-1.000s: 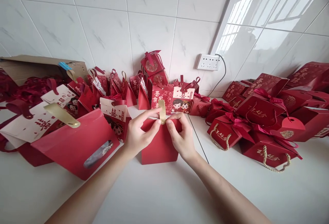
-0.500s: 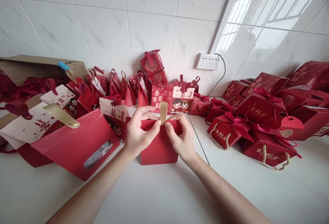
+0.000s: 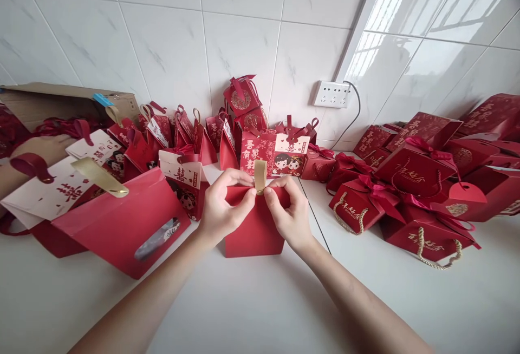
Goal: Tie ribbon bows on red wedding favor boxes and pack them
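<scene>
A red gift box [image 3: 254,233] stands upright on the table in front of me. A gold ribbon loop [image 3: 260,172] sticks up from the middle of its top edge. My left hand [image 3: 223,205] pinches that edge just left of the loop, thumb in front and fingers behind. On the other side of the loop my right hand [image 3: 289,209] grips the same edge, its thumb close to the left one. The fingertips behind the box are partly hidden. To the left leans a larger red box [image 3: 122,224] with a gold ribbon handle [image 3: 97,177] and an oval window.
Several small gift boxes [image 3: 181,172] crowd the left and back. Red boxes with rope handles [image 3: 430,237] are piled on the right. An open carton [image 3: 73,97] stands back left, with another person's hand [image 3: 49,148] beside it. A power strip [image 3: 332,94] is on the tiled wall.
Another person's hand and forearm have come into view at the left, by the carton. My hands keep their hold on the box's top edge. The view has shifted slightly.
</scene>
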Available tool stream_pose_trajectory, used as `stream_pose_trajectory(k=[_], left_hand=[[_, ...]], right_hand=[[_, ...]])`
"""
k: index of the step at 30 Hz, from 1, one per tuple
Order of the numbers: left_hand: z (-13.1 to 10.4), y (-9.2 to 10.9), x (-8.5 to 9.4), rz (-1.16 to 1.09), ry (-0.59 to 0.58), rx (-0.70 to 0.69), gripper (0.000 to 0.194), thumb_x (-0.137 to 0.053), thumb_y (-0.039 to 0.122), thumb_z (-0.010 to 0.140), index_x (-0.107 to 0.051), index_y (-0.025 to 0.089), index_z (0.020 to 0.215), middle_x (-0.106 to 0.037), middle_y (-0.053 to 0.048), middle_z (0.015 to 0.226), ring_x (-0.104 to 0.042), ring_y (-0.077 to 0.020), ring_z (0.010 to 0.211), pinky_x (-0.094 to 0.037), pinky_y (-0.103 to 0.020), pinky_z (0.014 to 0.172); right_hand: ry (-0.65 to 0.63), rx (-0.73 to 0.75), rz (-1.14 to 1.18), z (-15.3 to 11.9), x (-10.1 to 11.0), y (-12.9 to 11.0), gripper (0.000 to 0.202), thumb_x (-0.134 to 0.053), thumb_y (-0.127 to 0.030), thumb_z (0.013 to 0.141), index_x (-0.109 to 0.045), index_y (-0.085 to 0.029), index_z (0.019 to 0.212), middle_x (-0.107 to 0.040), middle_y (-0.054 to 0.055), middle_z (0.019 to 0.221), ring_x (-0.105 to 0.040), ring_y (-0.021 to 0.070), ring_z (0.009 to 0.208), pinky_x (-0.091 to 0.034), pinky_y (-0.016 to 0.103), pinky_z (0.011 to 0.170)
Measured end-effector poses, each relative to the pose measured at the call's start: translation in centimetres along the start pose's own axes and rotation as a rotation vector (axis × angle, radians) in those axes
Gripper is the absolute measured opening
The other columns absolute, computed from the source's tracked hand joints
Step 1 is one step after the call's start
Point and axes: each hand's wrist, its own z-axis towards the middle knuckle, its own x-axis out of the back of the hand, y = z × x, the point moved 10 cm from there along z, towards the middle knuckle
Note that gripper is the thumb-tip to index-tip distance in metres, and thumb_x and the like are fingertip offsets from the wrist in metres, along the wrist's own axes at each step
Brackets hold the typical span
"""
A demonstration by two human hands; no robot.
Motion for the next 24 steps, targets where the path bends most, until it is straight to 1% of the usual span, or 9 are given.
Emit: stream_pose_trajectory(k=[2, 5, 8, 10, 12, 17, 19, 21, 24], left_hand=[[0.0, 0.3, -0.1, 0.01, -0.023, -0.028, 0.003, -0.056, 0.015, 0.077, -0.057, 0.018, 0.079, -0.064, 0.0, 0.075, -0.065, -0.0129, 0.073, -0.054, -0.023, 0.069], [0.0, 0.7, -0.4, 0.025, -0.056, -0.066, 0.003, -0.056, 0.016, 0.079, -0.057, 0.018, 0.077, -0.063, 0.001, 0.072, -0.063, -0.0122, 0.07, -0.053, -0.021, 0.066], [0.0, 0.6, -0.4, 0.066, -0.049, -0.068, 0.004, -0.058, 0.016, 0.08, -0.058, 0.018, 0.076, -0.065, 0.001, 0.072, -0.064, -0.0116, 0.069, -0.054, -0.021, 0.067], [0.0, 0.6, -0.2, 0.077, -0.021, -0.067, 0.003, -0.06, 0.016, 0.079, -0.058, 0.018, 0.079, -0.066, 0.001, 0.075, -0.065, -0.0113, 0.071, -0.054, -0.02, 0.069], [0.0, 0.8, 0.0, 0.076, 0.006, -0.095, 0.006, -0.061, 0.014, 0.079, -0.059, 0.018, 0.083, -0.067, 0.001, 0.077, -0.065, -0.011, 0.073, -0.055, -0.02, 0.07], [-0.3, 1.8, -0.6, 0.133, -0.038, -0.194, 0.012, -0.055, 0.013, 0.084, -0.064, 0.018, 0.089, -0.069, -0.001, 0.083, -0.066, -0.0126, 0.077, -0.055, -0.024, 0.072], [-0.4, 1.8, -0.2, 0.141, 0.011, -0.2, 0.013, -0.058, 0.014, 0.082, -0.063, 0.018, 0.094, -0.069, -0.002, 0.085, -0.066, -0.0132, 0.077, -0.056, -0.024, 0.071], [-0.5, 1.8, 0.1, 0.122, 0.039, -0.21, 0.013, -0.059, 0.012, 0.081, -0.061, 0.018, 0.093, -0.068, -0.002, 0.085, -0.066, -0.013, 0.077, -0.056, -0.024, 0.071], [-0.5, 2.3, -0.4, 0.1, -0.028, -0.277, 0.014, -0.056, 0.008, 0.082, -0.065, 0.018, 0.086, -0.068, -0.002, 0.085, -0.066, -0.0131, 0.082, -0.055, -0.024, 0.074]], right_hand=[[0.001, -0.009, 0.006, 0.0, 0.0, 0.2, 0.013, -0.053, -0.022, 0.085, -0.048, -0.021, 0.074, -0.055, -0.003, 0.07, -0.051, 0.0116, 0.065, -0.042, 0.025, 0.064], [-0.01, -0.026, 0.024, 0.0, -0.1, 0.3, 0.012, -0.052, -0.022, 0.086, -0.049, -0.021, 0.074, -0.055, -0.003, 0.069, -0.051, 0.0117, 0.064, -0.042, 0.025, 0.063], [-0.005, -0.02, 0.028, 0.0, 0.0, 0.2, 0.012, -0.052, -0.021, 0.085, -0.049, -0.021, 0.073, -0.055, -0.003, 0.071, -0.052, 0.0122, 0.066, -0.043, 0.025, 0.065], [-0.002, -0.017, 0.028, 0.0, 0.0, 0.1, 0.012, -0.051, -0.02, 0.084, -0.049, -0.021, 0.073, -0.055, -0.003, 0.07, -0.052, 0.0125, 0.066, -0.043, 0.026, 0.065], [-0.006, -0.022, 0.034, 0.0, 0.0, 0.1, 0.012, -0.05, -0.019, 0.084, -0.049, -0.021, 0.072, -0.054, -0.003, 0.069, -0.052, 0.0124, 0.065, -0.043, 0.026, 0.064], [-0.001, -0.01, 0.039, 0.0, 0.1, 0.1, 0.01, -0.05, -0.018, 0.084, -0.05, -0.021, 0.074, -0.057, -0.002, 0.073, -0.054, 0.0124, 0.069, -0.044, 0.026, 0.067], [0.005, -0.004, 0.031, 0.0, 0.1, 0.1, 0.01, -0.05, -0.018, 0.084, -0.05, -0.021, 0.074, -0.057, -0.002, 0.072, -0.053, 0.0125, 0.068, -0.044, 0.026, 0.067], [0.002, -0.007, 0.019, 0.0, 0.1, 0.1, 0.011, -0.05, -0.018, 0.083, -0.049, -0.021, 0.073, -0.056, -0.003, 0.071, -0.053, 0.0124, 0.067, -0.043, 0.026, 0.066], [0.005, 0.003, 0.004, 0.0, 0.1, 0.1, 0.01, -0.05, -0.018, 0.083, -0.049, -0.021, 0.073, -0.056, -0.003, 0.071, -0.053, 0.0124, 0.066, -0.043, 0.026, 0.065]])
